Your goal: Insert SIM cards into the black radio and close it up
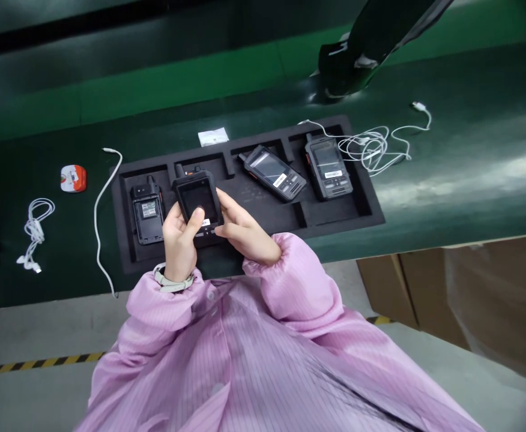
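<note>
Above the black tray (371,204), both hands held one handset (199,201), long axis near-to-far; left hand (179,243) gripping, right hand (245,231) apparently steadying.

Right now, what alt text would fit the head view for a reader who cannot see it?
Both hands, left hand and right hand, hold a black handheld device above a black foam tray on a green table. Three more devices lie in the tray, and white cables lie either side.
</note>
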Motion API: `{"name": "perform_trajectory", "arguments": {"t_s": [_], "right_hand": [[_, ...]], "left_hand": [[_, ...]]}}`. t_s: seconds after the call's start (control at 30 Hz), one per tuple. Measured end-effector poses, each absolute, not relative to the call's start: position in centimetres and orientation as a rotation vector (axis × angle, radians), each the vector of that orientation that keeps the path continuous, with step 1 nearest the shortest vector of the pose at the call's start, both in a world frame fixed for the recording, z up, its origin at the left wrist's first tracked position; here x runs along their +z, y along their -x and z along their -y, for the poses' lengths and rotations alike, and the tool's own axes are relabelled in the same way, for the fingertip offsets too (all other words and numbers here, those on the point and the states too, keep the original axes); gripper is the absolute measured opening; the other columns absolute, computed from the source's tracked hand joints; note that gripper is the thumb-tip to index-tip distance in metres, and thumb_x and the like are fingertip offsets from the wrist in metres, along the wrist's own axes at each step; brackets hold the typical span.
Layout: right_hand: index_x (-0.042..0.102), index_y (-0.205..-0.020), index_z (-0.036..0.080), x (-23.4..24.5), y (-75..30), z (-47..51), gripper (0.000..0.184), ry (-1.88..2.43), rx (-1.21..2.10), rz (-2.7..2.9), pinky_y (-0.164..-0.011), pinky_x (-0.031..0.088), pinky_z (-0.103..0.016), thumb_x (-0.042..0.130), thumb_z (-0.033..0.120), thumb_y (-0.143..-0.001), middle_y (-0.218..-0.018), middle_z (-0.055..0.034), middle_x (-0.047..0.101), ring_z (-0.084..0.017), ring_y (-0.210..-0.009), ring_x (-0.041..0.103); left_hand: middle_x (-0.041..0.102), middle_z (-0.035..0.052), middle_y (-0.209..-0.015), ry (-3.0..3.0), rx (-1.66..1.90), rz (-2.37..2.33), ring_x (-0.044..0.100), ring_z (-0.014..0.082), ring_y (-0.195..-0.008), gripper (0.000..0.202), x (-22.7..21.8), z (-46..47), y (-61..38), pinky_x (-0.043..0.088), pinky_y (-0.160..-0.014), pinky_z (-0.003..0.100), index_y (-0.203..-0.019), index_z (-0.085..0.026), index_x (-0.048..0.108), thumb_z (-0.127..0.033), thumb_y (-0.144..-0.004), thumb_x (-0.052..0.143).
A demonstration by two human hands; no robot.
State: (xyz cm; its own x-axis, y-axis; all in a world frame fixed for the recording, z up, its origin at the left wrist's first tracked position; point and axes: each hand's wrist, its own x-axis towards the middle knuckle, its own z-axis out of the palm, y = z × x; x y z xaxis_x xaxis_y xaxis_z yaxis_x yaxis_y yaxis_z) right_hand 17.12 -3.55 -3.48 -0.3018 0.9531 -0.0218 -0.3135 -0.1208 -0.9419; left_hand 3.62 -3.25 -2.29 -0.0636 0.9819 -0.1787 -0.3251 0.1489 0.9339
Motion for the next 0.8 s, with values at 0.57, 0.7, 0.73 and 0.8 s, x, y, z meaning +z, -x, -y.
{"name": "perform_trajectory", "arguments": {"t_s": [0.57,0.7,0.73,0.8], "right_hand": [[0.049,-0.13,0.025,-4.3,-16.3,3.4,0.069,0.681,1.649,0.883,-0.127,0.035,-0.036,0.072,0.014,-0.065,-0.151,-0.0048,0.054,-0.02,-0.144,0.05],[0.05,-0.128,0.027,-4.4,-16.2,3.3,0.068,0.669,1.657,0.89,-0.122,0.039,-0.036,0.073,0.014,-0.065,-0.144,-0.0034,0.059,-0.021,-0.138,0.054],[0.05,-0.128,0.028,-4.4,-16.1,3.2,0.068,0.666,1.654,0.898,-0.123,0.038,-0.036,0.073,0.014,-0.065,-0.144,-0.0033,0.059,-0.021,-0.138,0.054],[0.049,-0.13,0.028,-4.6,-16.0,3.1,0.07,0.655,1.638,0.916,-0.124,0.036,-0.036,0.073,0.014,-0.065,-0.145,-0.0032,0.058,-0.02,-0.14,0.052]], "left_hand": [[0.08,0.0065,-0.1,-0.997,1.324,-1.131,0.073,0.0178,-0.092,0.037,-2.9,3.0,-3.3,0.056,-0.084,0.026,-0.1,-0.016,0.076,-0.042,-0.076,0.087],[0.08,0.007,-0.103,-0.997,1.349,-1.135,0.073,0.0188,-0.097,0.04,-3.0,2.9,-3.2,0.055,-0.088,0.027,-0.101,-0.017,0.077,-0.043,-0.074,0.088],[0.08,0.0073,-0.104,-0.991,1.35,-1.141,0.073,0.0195,-0.098,0.041,-3.0,2.8,-3.2,0.055,-0.089,0.028,-0.101,-0.017,0.077,-0.044,-0.073,0.088],[0.08,0.0081,-0.103,-0.985,1.343,-1.154,0.073,0.0211,-0.1,0.042,-2.9,2.8,-3.2,0.054,-0.091,0.029,-0.099,-0.016,0.076,-0.045,-0.071,0.089]]}}
